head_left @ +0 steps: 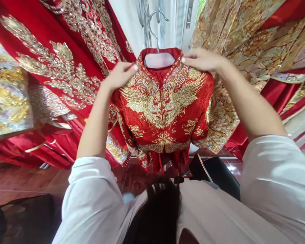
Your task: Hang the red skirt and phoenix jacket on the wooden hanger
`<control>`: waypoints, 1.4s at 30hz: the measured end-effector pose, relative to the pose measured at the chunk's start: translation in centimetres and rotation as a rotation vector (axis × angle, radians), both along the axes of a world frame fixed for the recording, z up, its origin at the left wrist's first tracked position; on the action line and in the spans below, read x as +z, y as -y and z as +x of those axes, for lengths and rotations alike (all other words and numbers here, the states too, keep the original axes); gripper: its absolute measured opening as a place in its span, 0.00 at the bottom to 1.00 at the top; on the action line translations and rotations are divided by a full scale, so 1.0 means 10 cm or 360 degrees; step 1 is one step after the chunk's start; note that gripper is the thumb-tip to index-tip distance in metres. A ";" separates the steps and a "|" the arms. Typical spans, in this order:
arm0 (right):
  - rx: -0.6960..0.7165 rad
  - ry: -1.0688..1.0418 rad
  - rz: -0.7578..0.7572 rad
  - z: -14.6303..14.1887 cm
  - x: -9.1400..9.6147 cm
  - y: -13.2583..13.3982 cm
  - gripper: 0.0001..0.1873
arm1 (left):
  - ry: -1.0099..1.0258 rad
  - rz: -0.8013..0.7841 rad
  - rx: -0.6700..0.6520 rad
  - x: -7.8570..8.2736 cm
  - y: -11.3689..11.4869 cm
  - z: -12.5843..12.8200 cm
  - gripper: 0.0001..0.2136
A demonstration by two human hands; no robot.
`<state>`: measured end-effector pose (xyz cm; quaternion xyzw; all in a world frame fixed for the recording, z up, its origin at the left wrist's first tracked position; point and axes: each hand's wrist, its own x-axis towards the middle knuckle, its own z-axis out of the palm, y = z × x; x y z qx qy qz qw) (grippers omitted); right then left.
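Note:
A red jacket (165,112) with gold phoenix embroidery hangs in front of me on a hanger with a metal hook (156,28). My left hand (120,75) pinches the jacket's left shoulder beside the collar. At the right shoulder, my right hand (202,60) has its fingers curled onto the cloth by the collar's other side. Both arms are raised, in white sleeves.
Red garments with gold embroidery (58,67) hang close on the left. Gold brocade robes (244,44) hang close on the right. A white curtain and window (173,23) lie behind the hanger. A dark object (218,171) sits on the reddish tiled floor (20,183).

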<state>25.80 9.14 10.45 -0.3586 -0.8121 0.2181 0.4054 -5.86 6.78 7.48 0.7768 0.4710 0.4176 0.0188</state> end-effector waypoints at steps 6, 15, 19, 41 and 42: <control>-0.0086 0.0251 0.0224 -0.17 -0.10 -0.11 0.26 | 0.0183 0.0149 0.0266 -0.09 -0.06 0.18 0.24; -0.0330 0.0642 0.0401 0.30 -0.42 0.11 0.24 | -0.0268 -0.0146 0.0317 -0.21 0.13 -0.06 0.25; -0.1037 0.0228 0.0701 0.13 -0.76 0.49 0.18 | -0.0130 -0.0435 0.0223 -0.30 0.13 -0.22 0.24; -0.0689 -0.1439 -0.1145 -0.67 -2.95 1.19 0.12 | 0.0292 -0.0406 -0.0018 -0.59 0.18 -0.21 0.34; -0.0733 -0.1425 -0.1212 -0.62 -3.20 1.34 0.13 | 0.0219 -0.0241 0.0109 -0.62 0.25 -0.18 0.32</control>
